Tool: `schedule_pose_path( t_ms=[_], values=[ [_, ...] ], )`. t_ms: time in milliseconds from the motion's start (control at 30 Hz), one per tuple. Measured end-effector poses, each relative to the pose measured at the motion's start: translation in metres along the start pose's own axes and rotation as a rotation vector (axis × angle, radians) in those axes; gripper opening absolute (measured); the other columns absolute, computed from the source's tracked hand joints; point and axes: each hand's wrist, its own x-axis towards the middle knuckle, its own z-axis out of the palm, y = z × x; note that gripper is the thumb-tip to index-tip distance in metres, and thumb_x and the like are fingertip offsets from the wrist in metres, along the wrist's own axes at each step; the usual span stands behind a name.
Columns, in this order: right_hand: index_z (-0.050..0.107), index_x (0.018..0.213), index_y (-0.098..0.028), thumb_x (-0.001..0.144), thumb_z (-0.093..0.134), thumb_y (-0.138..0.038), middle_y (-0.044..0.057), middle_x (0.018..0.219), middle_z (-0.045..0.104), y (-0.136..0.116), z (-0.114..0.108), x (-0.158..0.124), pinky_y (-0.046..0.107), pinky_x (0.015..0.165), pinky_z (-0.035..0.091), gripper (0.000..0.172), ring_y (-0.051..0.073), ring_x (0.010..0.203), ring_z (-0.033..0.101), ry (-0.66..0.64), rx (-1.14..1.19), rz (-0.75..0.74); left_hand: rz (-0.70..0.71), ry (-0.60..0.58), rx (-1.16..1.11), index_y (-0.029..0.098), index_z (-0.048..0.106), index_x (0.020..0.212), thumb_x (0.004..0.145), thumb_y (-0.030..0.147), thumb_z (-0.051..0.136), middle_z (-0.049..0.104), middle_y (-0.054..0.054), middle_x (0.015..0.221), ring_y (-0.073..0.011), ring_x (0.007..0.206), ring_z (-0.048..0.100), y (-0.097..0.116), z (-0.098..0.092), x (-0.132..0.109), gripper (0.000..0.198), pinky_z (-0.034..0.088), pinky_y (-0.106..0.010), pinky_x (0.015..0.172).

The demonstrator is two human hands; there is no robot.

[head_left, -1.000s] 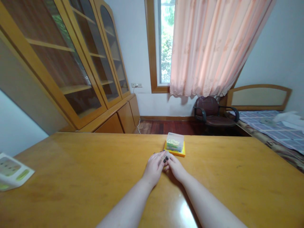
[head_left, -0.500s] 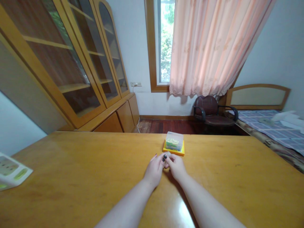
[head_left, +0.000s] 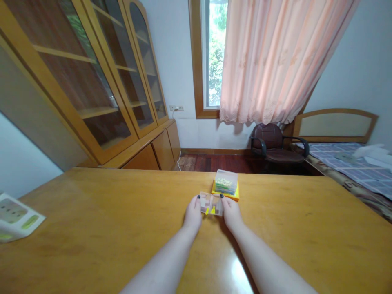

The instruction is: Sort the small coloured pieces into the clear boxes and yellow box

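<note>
My left hand (head_left: pixel 193 213) and my right hand (head_left: pixel 232 212) hold a small clear plastic case (head_left: pixel 211 203) between them, just above the wooden table (head_left: pixel 92 220). Each hand grips one side of the case with curled fingers. Small yellow pieces show inside the case. Just beyond it, a clear box with yellow-green contents (head_left: pixel 226 181) sits on top of a flat orange box (head_left: pixel 227 194).
A white printed booklet (head_left: pixel 16 217) lies at the table's left edge. Glass-door wooden cabinets (head_left: pixel 101 81) line the left wall. Beyond the table stand a dark armchair (head_left: pixel 274 147), a bed (head_left: pixel 355 163) and a pink curtain (head_left: pixel 275 57) beside a window.
My hands were pressed together over something hidden; now they have moved apart and the clear case shows between them.
</note>
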Motion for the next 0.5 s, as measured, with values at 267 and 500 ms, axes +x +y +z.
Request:
schedule_pose_path(
  t_ms=[267, 500],
  values=[
    [0.062, 0.081, -0.016, 0.082, 0.041, -0.043, 0.006, 0.075, 0.066, -0.007, -0.004, 0.003, 0.029, 0.064, 0.046, 0.034, 0.019, 0.07, 0.059, -0.056, -0.167, -0.127, 0.068, -0.037, 0.06, 0.016, 0.053, 0.109, 0.086, 0.033, 0.04, 0.065, -0.009, 0.104, -0.0176, 0.09, 0.063, -0.005, -0.005, 0.009, 0.031, 0.048, -0.034, 0.083],
    [0.058, 0.107, -0.018, 0.079, 0.046, -0.028, 0.006, 0.091, 0.066, -0.018, -0.006, -0.002, 0.029, 0.07, 0.046, 0.032, 0.017, 0.072, 0.06, -0.1, -0.387, -0.218, 0.284, -0.04, 0.357, 0.02, 0.045, 0.122, 0.083, 0.016, 0.04, 0.052, -0.008, 0.126, -0.0164, 0.118, 0.047, 0.004, -0.006, 0.003, 0.039, 0.034, -0.036, 0.103]
  ],
)
